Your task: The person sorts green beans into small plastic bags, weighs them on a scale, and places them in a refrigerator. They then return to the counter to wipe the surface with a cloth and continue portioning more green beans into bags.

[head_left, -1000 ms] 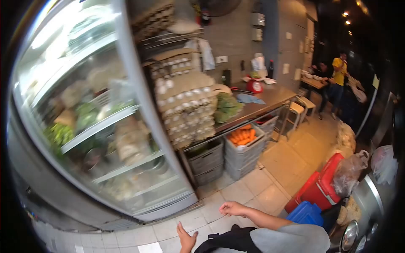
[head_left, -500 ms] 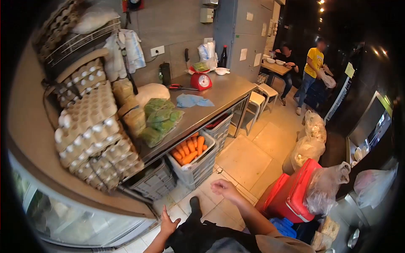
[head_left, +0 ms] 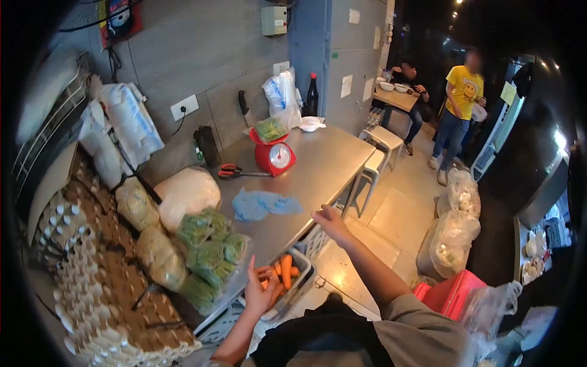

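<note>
My left hand (head_left: 260,290) is raised by the near edge of the steel counter (head_left: 321,153), its fingers stretched out and holding nothing. Behind it, partly covered, carrots (head_left: 286,271) fill a grey crate (head_left: 299,284) under the counter. Bagged green vegetables (head_left: 211,254) lie on the counter just left of that hand. My right hand (head_left: 333,225) hovers off the counter's front edge with loosely bent fingers and nothing visible in them. Nearest to it on the counter is a crumpled blue cloth (head_left: 263,204). Farther back are a red scale (head_left: 275,158) with a green bag on top and red-handled scissors (head_left: 235,172).
Stacked egg trays (head_left: 104,275) stand at the left, beside stuffed bags (head_left: 137,203). Stools (head_left: 382,144) line the aisle's left side. Filled plastic bags (head_left: 452,235) and a red cooler (head_left: 451,293) border the right. A person in a yellow shirt (head_left: 463,92) stands ahead; another sits behind a table.
My view has moved closer to the counter. Both hands have come up and forward toward its edge, the left in front of the carrots. The person in yellow has turned more toward me.
</note>
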A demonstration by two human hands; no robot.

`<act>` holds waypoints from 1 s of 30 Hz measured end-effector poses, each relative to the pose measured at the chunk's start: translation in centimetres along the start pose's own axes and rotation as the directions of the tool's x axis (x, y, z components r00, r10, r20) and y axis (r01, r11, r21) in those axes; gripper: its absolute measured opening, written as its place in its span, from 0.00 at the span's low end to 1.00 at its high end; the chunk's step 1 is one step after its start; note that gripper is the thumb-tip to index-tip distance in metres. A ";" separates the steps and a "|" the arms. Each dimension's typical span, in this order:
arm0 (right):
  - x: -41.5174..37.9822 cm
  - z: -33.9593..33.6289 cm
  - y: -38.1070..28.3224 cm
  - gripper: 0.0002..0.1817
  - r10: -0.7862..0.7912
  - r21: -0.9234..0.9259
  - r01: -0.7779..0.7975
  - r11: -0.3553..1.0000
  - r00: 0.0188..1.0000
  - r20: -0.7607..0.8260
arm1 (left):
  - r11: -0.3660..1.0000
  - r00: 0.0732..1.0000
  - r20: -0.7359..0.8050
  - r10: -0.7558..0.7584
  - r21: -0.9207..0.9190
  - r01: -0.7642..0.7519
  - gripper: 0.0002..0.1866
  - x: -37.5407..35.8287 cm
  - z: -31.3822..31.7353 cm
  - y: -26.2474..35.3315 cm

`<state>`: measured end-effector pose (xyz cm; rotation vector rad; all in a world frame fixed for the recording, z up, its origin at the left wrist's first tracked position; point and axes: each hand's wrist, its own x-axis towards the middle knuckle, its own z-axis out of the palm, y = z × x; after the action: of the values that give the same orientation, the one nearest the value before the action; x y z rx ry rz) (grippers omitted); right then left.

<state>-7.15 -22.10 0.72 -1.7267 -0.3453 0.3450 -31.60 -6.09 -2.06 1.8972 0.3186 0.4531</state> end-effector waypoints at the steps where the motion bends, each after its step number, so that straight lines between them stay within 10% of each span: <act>1: 3.4 -0.1 0.0 0.42 0.007 0.038 -0.006 0.999 1.000 -0.021 | 0.998 1.000 -0.010 -0.025 -0.053 0.024 0.43 2.0 0.8 0.9; 9: 31.7 3.4 -2.4 0.50 0.240 0.290 -0.212 0.933 0.969 -0.062 | 0.934 0.848 -0.438 -0.299 -0.314 0.168 0.43 8.8 7.8 0.8; 15: 47.1 8.0 0.1 0.37 0.086 0.732 -0.194 0.653 0.979 0.183 | 0.920 0.626 -0.675 -0.390 -0.319 0.228 0.41 12.4 13.6 3.2; 19: 44.3 7.6 -6.6 0.25 0.188 0.667 -0.145 0.731 0.982 0.007 | 0.914 0.548 -0.731 -0.406 -0.344 0.217 0.40 14.6 16.2 4.6; 27: 36.9 -2.4 -14.0 0.16 -0.304 0.579 0.030 0.815 0.873 0.383 | 0.984 0.755 -0.632 -0.176 -0.144 0.110 0.39 23.8 14.3 7.0; 30: 36.3 -6.3 -10.5 0.16 -0.179 0.497 -0.342 0.797 0.653 0.736 | 0.999 0.800 -0.599 -0.031 -0.034 0.014 0.41 30.9 13.5 8.0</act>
<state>28.05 -10.93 10.74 -0.8691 -0.6762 1.1510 2.09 -6.99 6.03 1.6752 0.7482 1.0439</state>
